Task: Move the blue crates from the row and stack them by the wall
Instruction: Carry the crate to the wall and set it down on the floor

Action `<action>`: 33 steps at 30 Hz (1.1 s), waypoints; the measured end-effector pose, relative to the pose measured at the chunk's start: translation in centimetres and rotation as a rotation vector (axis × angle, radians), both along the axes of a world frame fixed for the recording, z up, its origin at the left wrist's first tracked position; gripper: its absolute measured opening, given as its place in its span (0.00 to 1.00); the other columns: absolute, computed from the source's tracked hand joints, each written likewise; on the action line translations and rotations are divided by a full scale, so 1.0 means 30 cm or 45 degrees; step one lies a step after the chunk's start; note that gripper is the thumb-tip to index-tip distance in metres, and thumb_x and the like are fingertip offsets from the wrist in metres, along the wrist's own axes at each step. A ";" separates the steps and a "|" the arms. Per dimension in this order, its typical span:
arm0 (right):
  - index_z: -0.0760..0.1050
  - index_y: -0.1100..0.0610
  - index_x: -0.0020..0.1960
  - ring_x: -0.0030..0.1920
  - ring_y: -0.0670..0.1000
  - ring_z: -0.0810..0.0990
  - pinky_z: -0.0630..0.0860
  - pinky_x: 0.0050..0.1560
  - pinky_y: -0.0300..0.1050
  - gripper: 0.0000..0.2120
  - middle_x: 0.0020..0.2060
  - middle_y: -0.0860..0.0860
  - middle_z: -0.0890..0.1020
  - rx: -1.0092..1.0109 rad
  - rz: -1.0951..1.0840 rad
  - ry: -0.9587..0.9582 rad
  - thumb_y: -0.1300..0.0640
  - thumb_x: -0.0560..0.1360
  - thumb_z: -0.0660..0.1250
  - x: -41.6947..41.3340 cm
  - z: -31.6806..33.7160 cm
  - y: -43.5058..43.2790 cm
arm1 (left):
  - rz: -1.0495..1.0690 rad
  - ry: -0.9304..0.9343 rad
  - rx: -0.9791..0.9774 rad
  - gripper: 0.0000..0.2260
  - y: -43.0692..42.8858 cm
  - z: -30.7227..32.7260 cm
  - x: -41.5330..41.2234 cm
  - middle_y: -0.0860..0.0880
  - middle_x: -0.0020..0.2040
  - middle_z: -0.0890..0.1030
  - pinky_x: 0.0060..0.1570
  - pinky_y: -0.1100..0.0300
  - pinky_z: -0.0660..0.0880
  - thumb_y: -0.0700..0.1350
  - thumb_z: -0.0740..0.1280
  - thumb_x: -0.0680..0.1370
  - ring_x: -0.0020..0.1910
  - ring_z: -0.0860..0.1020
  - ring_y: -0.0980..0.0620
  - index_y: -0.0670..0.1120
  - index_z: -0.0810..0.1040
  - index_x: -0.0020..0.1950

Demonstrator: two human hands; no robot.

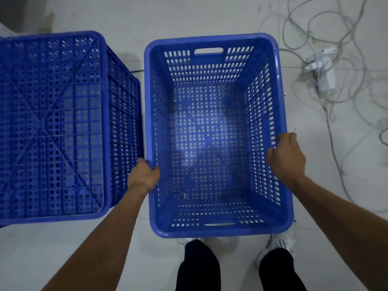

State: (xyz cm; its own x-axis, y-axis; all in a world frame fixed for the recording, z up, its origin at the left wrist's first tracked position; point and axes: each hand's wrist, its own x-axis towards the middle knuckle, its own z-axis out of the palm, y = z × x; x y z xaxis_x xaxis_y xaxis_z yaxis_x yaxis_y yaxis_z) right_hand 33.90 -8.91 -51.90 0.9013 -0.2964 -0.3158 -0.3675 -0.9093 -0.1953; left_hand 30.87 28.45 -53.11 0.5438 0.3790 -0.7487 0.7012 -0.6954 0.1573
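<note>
Grip: left hand is closed on the L long rim of the open crate, thumb hooked over the inner edge, fingers hidden outside the rim; right hand is curled over the R long rim, roughly opposite but a bit farther from the body; both hands are clamped on plastic, nothing else held.

Crate: blue, mouth up, nothing inside, perforated walls and base; floor is seen through the holes; slot handles are cut in both short ends, neither in use. The near rim hides the toes of the white shoes, so it is judged carried clear of the floor; not certain.

Beside it, to the L and v. close but not seen touching: upturned crate, ribbed base up. It is judged to be a stacking spot; no wall can be made out.

Farther out, R: loose cables and a white power strip on the floor, apart from the crate.

Handling (judged): light for its bulk; stiff enough, though long walls may flex under a mid-rim hold; smooth rim, some slip risk; end slots would give a surer, level carry. Cables are noted as a trip hazard.
</note>
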 end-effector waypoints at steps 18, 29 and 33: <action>0.66 0.64 0.63 0.56 0.64 0.77 0.72 0.52 0.55 0.15 0.60 0.61 0.76 0.248 -0.462 0.253 0.59 0.79 0.60 0.158 -0.035 -0.059 | 0.148 -0.242 0.090 0.22 -0.052 0.016 0.251 0.41 0.61 0.77 0.52 0.41 0.79 0.40 0.64 0.77 0.54 0.79 0.39 0.43 0.66 0.71; 0.67 0.65 0.61 0.55 0.65 0.78 0.73 0.52 0.55 0.14 0.57 0.62 0.78 0.205 -0.422 0.254 0.58 0.79 0.60 0.161 0.058 -0.087 | 0.059 -0.241 0.108 0.21 -0.044 0.113 0.248 0.45 0.49 0.76 0.40 0.51 0.74 0.42 0.62 0.81 0.45 0.77 0.44 0.41 0.65 0.72; 0.68 0.64 0.60 0.55 0.64 0.79 0.74 0.54 0.57 0.14 0.56 0.61 0.78 0.189 -0.397 0.270 0.57 0.78 0.61 0.153 0.219 -0.095 | 0.087 -0.224 0.098 0.22 -0.060 0.267 0.229 0.44 0.51 0.76 0.41 0.51 0.75 0.42 0.62 0.81 0.45 0.76 0.45 0.41 0.64 0.74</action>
